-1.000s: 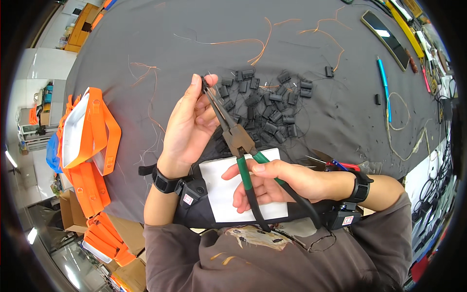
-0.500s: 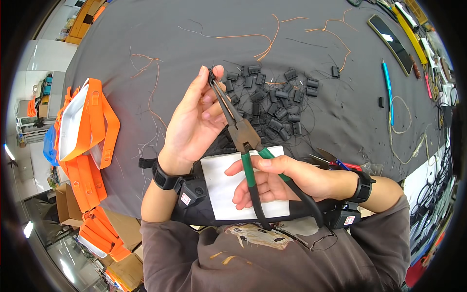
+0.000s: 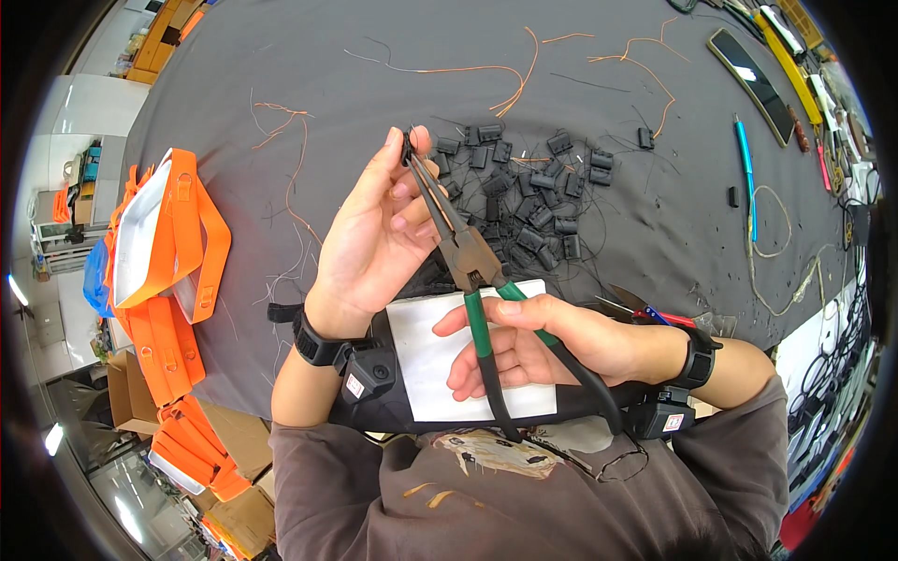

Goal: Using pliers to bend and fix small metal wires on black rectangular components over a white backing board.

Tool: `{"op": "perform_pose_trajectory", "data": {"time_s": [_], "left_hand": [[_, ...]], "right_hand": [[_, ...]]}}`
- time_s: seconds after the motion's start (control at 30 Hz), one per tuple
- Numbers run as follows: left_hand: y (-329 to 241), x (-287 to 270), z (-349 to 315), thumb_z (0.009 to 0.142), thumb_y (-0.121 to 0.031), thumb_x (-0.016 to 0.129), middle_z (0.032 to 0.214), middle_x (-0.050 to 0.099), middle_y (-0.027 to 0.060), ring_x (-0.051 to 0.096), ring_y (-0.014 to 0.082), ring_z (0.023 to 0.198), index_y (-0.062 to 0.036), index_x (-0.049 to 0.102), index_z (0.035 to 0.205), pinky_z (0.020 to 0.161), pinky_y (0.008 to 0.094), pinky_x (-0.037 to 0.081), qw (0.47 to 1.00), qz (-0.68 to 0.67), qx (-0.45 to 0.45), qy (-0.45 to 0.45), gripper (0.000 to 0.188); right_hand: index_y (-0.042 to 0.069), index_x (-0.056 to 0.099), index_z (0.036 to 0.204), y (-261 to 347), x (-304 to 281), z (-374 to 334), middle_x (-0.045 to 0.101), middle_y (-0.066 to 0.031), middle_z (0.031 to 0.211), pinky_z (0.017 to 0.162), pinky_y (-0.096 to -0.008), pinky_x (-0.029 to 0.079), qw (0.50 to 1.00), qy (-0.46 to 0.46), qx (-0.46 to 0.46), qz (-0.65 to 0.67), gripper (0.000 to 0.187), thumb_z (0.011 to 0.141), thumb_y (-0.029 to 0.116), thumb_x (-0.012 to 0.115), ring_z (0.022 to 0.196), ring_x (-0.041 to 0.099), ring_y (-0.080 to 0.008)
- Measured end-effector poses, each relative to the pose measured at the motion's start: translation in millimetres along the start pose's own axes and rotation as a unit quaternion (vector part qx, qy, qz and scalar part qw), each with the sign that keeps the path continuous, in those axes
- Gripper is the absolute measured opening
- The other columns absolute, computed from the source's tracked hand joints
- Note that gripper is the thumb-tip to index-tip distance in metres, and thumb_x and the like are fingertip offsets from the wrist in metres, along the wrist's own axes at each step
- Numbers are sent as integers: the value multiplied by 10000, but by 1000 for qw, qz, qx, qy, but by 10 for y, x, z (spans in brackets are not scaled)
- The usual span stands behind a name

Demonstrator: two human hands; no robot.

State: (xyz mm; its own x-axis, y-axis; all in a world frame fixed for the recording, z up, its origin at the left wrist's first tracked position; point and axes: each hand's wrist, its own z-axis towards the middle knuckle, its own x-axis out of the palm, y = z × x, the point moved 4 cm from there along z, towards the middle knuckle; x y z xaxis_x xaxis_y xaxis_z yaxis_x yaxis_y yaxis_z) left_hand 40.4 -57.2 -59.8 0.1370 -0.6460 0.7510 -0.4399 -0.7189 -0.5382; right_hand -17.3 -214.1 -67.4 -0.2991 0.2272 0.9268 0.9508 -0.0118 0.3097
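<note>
In the head view, my left hand [image 3: 365,234] pinches a small black piece [image 3: 407,148] between thumb and fingertip, raised above the desk [image 3: 655,262] beside a heap of black cylinders [image 3: 541,217]. My right hand [image 3: 580,335], apart from the left, is wrapped around the spread handles of long-nosed pliers [image 3: 468,260], whose tips seem to meet the piece; I can't tell how firmly they bite. If the tips slip, the piece could drop among the cylinders, or the points could nip my fingertips, so close together are they.
</note>
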Motion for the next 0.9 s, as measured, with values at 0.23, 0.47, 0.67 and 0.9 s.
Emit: {"op": "perform_pose_trajectory", "data": {"time_s": [0.23,0.47,0.67,0.9], "left_hand": [[10,55,-31,1004,-311,385,661,324,-81,283,24,509,-147,567,1083,557,204,304,1000,-6,23,-12,257],[16,63,-51,1004,-314,386,650,322,-87,279,22,498,-142,562,1102,573,206,316,999,8,43,-27,265],[11,81,-54,1001,-311,395,650,323,-87,281,20,497,-138,556,1105,570,207,318,995,36,68,-57,258],[-4,78,-54,998,-306,402,671,334,-88,284,20,503,-127,549,1103,559,206,315,994,42,75,-60,254]], "right_hand": [[21,362,1319,-7,5,6,563,-199,1121,994,-378,387,1000,1,1,7,542,962,428,377,1090,540,-248],[20,356,1323,-10,-1,5,562,-201,1120,989,-381,387,1000,-6,-2,-11,553,958,435,382,1086,540,-250],[22,352,1326,-8,8,-2,559,-207,1120,987,-381,383,1000,-7,1,-11,543,965,428,367,1088,537,-250],[23,348,1328,-10,10,-4,559,-204,1116,985,-379,385,1000,-9,1,-18,542,967,426,356,1085,538,-249]]}}
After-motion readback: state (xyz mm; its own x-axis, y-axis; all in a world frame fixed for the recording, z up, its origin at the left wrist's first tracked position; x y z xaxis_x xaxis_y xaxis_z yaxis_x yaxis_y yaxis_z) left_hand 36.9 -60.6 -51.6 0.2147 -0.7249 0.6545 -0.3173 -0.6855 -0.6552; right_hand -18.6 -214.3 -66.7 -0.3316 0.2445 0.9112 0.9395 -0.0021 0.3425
